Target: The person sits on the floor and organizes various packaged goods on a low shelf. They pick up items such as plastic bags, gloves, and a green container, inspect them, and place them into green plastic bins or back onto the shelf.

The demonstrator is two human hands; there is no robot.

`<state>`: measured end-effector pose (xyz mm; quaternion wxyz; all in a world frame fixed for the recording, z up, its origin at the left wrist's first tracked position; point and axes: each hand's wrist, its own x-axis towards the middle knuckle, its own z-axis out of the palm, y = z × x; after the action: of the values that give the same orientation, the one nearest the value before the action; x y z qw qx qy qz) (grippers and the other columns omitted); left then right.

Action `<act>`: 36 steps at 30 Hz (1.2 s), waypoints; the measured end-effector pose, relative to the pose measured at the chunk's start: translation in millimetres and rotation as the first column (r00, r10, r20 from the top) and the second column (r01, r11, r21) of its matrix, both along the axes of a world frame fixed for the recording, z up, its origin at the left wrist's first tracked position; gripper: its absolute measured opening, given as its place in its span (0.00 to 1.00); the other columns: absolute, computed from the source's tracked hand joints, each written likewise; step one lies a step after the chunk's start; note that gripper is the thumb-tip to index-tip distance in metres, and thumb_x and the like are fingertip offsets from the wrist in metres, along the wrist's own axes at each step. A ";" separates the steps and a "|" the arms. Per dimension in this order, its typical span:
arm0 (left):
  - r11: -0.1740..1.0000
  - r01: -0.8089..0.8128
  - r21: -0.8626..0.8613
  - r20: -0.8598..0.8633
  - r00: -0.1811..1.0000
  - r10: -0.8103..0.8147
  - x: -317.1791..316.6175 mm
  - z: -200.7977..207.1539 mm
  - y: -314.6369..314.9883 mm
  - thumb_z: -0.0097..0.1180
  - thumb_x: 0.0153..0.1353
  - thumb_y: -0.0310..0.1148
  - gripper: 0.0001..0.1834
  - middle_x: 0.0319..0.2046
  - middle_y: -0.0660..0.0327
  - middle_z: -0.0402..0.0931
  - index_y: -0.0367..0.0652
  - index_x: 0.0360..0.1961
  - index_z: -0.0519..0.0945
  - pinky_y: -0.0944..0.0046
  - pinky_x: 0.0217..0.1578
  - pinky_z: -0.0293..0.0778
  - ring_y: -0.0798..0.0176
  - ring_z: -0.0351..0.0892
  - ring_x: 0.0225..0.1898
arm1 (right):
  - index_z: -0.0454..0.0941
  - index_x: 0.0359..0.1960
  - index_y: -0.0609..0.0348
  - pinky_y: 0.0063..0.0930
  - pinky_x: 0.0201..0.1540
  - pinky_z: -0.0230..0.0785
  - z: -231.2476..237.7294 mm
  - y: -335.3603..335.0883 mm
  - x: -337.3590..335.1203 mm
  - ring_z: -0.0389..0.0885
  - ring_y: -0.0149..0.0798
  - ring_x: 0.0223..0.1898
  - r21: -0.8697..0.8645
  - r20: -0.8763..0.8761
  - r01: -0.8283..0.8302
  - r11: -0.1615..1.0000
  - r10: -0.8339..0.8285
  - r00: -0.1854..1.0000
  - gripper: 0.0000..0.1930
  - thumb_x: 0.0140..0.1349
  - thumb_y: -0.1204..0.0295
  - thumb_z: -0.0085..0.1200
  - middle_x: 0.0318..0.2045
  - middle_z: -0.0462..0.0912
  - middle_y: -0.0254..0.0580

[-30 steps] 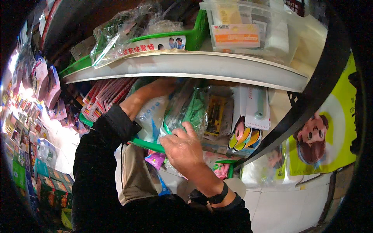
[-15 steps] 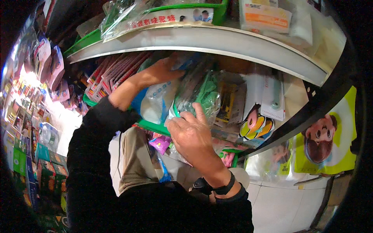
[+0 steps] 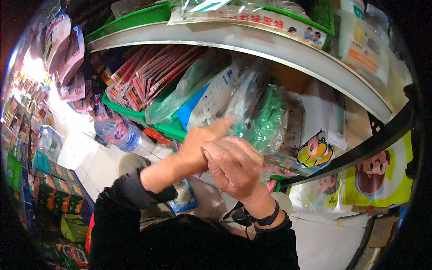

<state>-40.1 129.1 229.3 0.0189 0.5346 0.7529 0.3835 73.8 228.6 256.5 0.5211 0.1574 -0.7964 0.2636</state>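
My left hand [image 3: 198, 144] is in front of the shelf's lower bay, one digit stretched toward the clear plastic bags [image 3: 243, 99]. Its other fingers are hidden behind my right hand [image 3: 236, 168], which is closed with curled fingers close against it. Whatever the right hand may hold does not show. Beyond the hands, a blue-and-white packet [image 3: 209, 101] leans in a green basket [image 3: 171, 131]. To its right sits a clear bag with green contents [image 3: 272, 112]. Several red-and-white packets [image 3: 146, 78] stand in a row at the left.
A pale metal shelf edge [image 3: 252, 42] curves above the bay. A dark upright post [image 3: 369, 153] rises at the right beside a yellow-green bag [image 3: 382, 175]. Wrapped bottles [image 3: 117, 130] stand on the floor at left, near stacked boxes [image 3: 56, 193].
My left hand has come out from among the packets, back and down toward my right hand. The right hand's fingers have curled in. The view has shifted, bringing the floor bottles into sight.
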 end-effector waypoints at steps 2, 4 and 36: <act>0.989 -0.017 0.150 -0.218 0.975 0.050 15.4 -12.5 3.2 0.60 0.52 0.34 0.31 0.50 0.47 0.77 0.39 0.59 0.71 0.54 0.47 0.76 0.45 0.78 0.49 | 0.82 0.36 0.61 0.38 0.42 0.76 1.4 -6.2 -2.3 0.83 0.46 0.35 -0.008 0.019 -0.002 1.000 0.002 1.000 0.07 0.54 0.78 0.60 0.34 0.84 0.43; 0.988 -0.015 0.152 -0.232 0.971 0.051 19.1 -7.9 -0.9 0.61 0.51 0.34 0.27 0.49 0.53 0.78 0.41 0.54 0.75 0.56 0.46 0.76 0.49 0.78 0.49 | 0.82 0.36 0.61 0.39 0.42 0.76 2.0 -8.0 -11.0 0.82 0.47 0.36 -0.007 0.021 0.019 1.000 -0.019 1.000 0.07 0.54 0.78 0.60 0.34 0.84 0.43; 0.974 -0.191 0.122 0.259 0.954 0.154 -56.3 -171.1 -173.7 0.57 0.57 0.29 0.09 0.32 0.51 0.83 0.42 0.37 0.85 0.56 0.35 0.78 0.48 0.82 0.33 | 0.75 0.49 0.59 0.45 0.59 0.67 23.3 -1.6 -98.5 0.71 0.57 0.59 0.618 0.363 0.232 0.751 -0.534 0.764 0.24 0.49 0.87 0.44 0.48 0.79 0.53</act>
<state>-96.4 -44.6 58.2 0.0399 0.4147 0.7583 0.5014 -24.6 227.0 279.9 0.2649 0.0463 -0.9615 -0.0561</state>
